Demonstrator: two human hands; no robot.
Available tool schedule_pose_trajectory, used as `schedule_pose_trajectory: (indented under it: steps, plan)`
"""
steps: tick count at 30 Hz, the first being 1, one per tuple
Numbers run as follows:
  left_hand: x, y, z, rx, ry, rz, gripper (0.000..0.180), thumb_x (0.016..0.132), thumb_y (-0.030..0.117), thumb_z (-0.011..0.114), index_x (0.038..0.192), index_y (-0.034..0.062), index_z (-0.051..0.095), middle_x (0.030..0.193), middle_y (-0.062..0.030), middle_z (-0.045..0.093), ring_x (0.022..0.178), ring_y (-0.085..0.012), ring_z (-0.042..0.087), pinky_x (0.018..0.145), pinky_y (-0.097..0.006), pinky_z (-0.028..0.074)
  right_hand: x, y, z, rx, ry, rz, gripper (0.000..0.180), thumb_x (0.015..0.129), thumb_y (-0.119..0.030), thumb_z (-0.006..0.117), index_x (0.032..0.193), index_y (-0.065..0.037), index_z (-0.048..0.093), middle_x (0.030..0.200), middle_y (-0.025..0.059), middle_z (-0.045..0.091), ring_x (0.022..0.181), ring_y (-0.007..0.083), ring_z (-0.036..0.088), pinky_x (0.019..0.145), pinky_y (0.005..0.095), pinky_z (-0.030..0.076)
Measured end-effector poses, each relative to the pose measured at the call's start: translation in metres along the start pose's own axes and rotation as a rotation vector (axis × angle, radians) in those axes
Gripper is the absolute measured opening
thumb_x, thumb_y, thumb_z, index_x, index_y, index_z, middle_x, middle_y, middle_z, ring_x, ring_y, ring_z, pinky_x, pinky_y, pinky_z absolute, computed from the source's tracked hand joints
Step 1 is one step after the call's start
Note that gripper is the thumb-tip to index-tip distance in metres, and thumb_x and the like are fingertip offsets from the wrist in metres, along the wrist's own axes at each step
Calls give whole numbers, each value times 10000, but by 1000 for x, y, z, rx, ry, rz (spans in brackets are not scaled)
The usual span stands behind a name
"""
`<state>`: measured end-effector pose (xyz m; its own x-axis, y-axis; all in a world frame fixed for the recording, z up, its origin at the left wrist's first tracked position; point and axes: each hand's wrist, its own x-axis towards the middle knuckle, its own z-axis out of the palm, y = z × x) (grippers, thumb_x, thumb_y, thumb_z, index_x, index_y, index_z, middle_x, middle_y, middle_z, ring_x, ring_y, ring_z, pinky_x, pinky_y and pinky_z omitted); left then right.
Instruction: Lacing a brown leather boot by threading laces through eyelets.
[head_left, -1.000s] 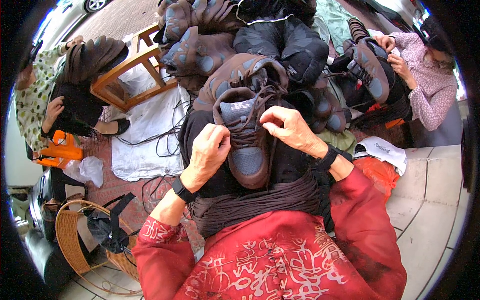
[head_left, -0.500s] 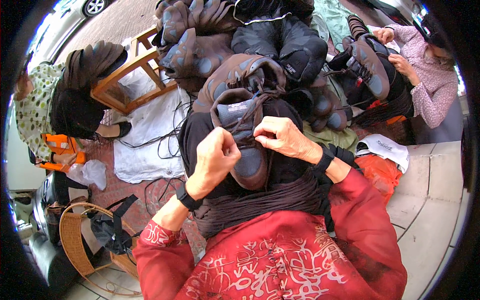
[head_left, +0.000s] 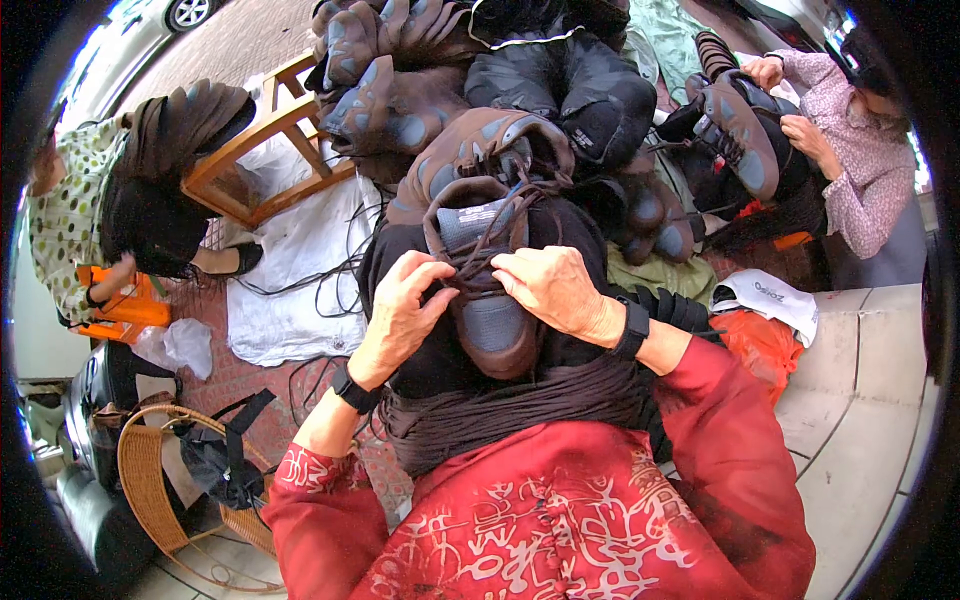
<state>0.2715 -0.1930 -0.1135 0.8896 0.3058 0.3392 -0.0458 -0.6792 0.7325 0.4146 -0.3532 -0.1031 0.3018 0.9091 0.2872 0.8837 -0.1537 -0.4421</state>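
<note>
A brown and grey-blue shoe [head_left: 492, 338] rests on my lap with its toe toward me. Dark shoelaces [head_left: 487, 262] loop loosely over its tongue. My left hand [head_left: 402, 308], at the shoe's left side, has thumb and fingertips pinched around a lace. On the right side, my right hand [head_left: 560, 291] pinches a lace close to the eyelet edge; its fingertips partly hide the lace. Another brown shoe [head_left: 445, 160] lies just beyond, touching the first. A thick bundle of dark laces [head_left: 510, 415] stretches across my lap.
Piled brown shoe uppers [head_left: 395, 105] lie ahead beside a wooden stool frame [head_left: 225, 185]. Co-workers sit at left and right; the right one handles a shoe [head_left: 735, 135]. A wicker chair [head_left: 150, 480] stands at lower left, a white cap [head_left: 768, 302] on an orange bag [head_left: 757, 345] at right.
My left hand has shifted slightly left and its fingers have spread a little. The right hand has moved slightly down and left. At left, the co-worker's hand has risen from the orange object.
</note>
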Motion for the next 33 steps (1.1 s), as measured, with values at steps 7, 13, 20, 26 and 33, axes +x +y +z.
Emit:
schedule_pose_trajectory:
  steps: [7,13,20,26,33]
  plan:
    - [4,5,3,48,-16,177,169,675,-11,662,804,13,554,840,-103,544,789,-260,545,672,-309,445,9,-9,2,104,-50,180,151,759,-211,580,769,-64,610,686,135,625,647,305,622,605,400,492]
    - [-17,37,12,189,-92,250,210,655,91,686,760,61,506,755,-90,510,781,-274,490,720,-377,388,16,-6,7,299,-141,260,128,663,-144,605,706,-23,597,577,107,577,532,222,590,532,323,460]
    - [-37,34,-13,817,-243,-47,260,676,165,689,813,71,489,747,-83,485,749,-258,488,639,-359,411,11,1,5,340,-166,179,109,650,-101,602,724,-27,572,535,87,532,493,205,558,505,308,441]
    - [-45,58,-23,998,-492,375,298,621,249,689,780,14,595,1187,-190,486,1208,-304,366,994,-452,294,9,0,3,377,-138,212,94,657,-103,604,714,-40,565,540,90,542,498,223,566,510,315,449]
    - [-78,115,-25,816,-719,-153,313,701,329,678,670,73,501,690,-87,556,774,-269,555,705,-407,405,13,-7,1,285,-165,227,120,671,-177,581,695,-60,586,626,149,600,623,332,608,596,411,483]
